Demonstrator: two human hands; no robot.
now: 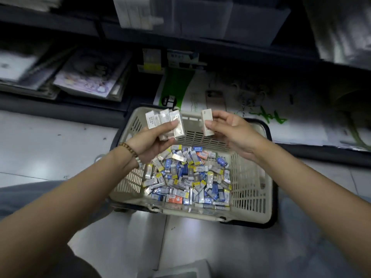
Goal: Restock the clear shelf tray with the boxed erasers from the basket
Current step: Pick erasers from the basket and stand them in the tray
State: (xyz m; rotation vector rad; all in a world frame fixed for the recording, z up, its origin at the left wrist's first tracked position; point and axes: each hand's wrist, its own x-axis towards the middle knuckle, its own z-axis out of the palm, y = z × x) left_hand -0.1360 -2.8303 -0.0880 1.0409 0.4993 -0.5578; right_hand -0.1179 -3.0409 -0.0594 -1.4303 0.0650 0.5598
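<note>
I see basket (249, 177) on floor (50, 147), ctr frame, just in front of low shelf (60, 109). Erasers (186, 177) lie piled in it. Above its far end: L hand (158, 137) w/ stack of boxes (164, 123) at left, R hand (230, 131) w/ one box (207, 122) at right, the two apart. Pads (200, 87) on shelf behind basket, books (86, 77) left of them.

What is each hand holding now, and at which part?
The left hand grips a bunch of white eraser boxes around their lower halves. The right hand pinches a single white eraser box around its middle.
</note>
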